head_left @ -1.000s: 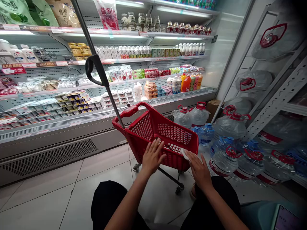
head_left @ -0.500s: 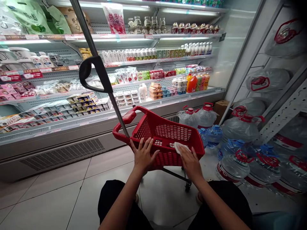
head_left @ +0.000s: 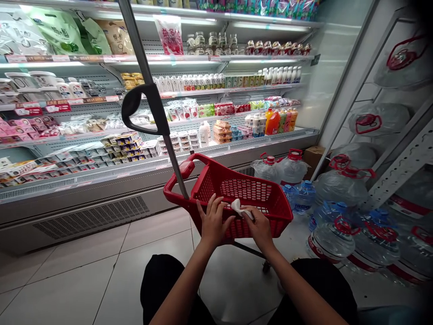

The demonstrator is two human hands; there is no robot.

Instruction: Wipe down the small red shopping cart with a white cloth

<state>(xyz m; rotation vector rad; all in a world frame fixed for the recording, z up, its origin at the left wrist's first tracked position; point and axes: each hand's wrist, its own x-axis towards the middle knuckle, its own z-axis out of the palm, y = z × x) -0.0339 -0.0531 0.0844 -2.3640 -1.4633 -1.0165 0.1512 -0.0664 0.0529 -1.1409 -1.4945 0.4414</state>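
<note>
A red plastic shopping cart with a perforated basket stands before me on wheels. Its grey pole carries a black loop handle on the left. My left hand rests on the basket's near rim, fingers spread, holding nothing. Farther right along that rim, my right hand pinches a white cloth, which looks like a wipe or tissue. The cloth is crumpled and its upper end sticks up over the rim toward my left hand. My right palm faces away and is hidden.
A refrigerated display case with shelves of dairy goods and drinks runs behind the cart. Large water bottles stand on the floor at the right, close to the cart. A cardboard box is behind them. My knees flank the near side.
My right hand has slid left along the rim, closer to my left hand. The cloth, earlier flat under its fingers, is now bunched in a pinch. The view has shifted slightly.
</note>
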